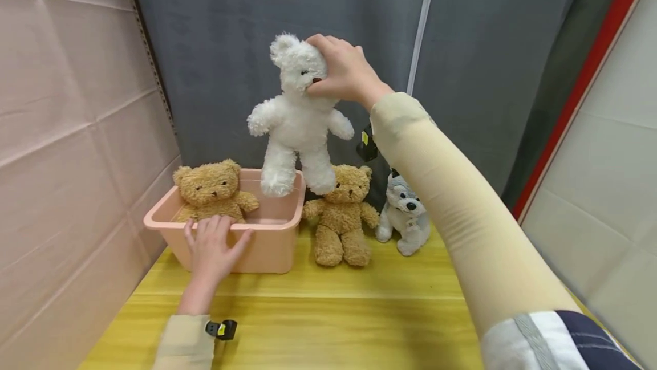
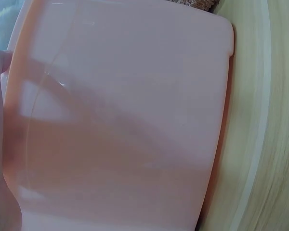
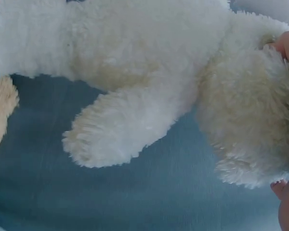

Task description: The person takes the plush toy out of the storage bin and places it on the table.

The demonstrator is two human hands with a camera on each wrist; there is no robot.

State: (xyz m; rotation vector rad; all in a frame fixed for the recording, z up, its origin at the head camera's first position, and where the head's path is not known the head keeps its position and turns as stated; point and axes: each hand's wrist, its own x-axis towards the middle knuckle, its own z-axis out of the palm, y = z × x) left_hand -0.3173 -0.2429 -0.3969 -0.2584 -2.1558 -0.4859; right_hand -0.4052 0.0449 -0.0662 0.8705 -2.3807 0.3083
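Note:
A white teddy bear point(image 1: 303, 119) hangs upright in the air, its feet overlapping the bin's right rim in the head view. My right hand point(image 1: 349, 70) grips it by the head, thumb across the muzzle. White fur fills much of the right wrist view, the bear's arm point(image 3: 125, 125) pointing down-left there. My left hand point(image 1: 213, 247) rests on the front rim of a pink plastic bin point(image 1: 264, 250), fingers over the edge and thumb spread along it. Inside the bin's left part sits a brown teddy bear point(image 1: 210, 190). The bin's smooth wall point(image 2: 125, 96) fills the left wrist view.
Right of the bin, a second brown teddy bear point(image 1: 343, 222) sits on the wooden table point(image 1: 328, 324). A grey-and-white plush dog point(image 1: 405, 216) sits farther right, partly behind my right forearm. A grey curtain point(image 1: 220, 45) hangs behind, and a pale cloth wall point(image 1: 67, 147) borders the left.

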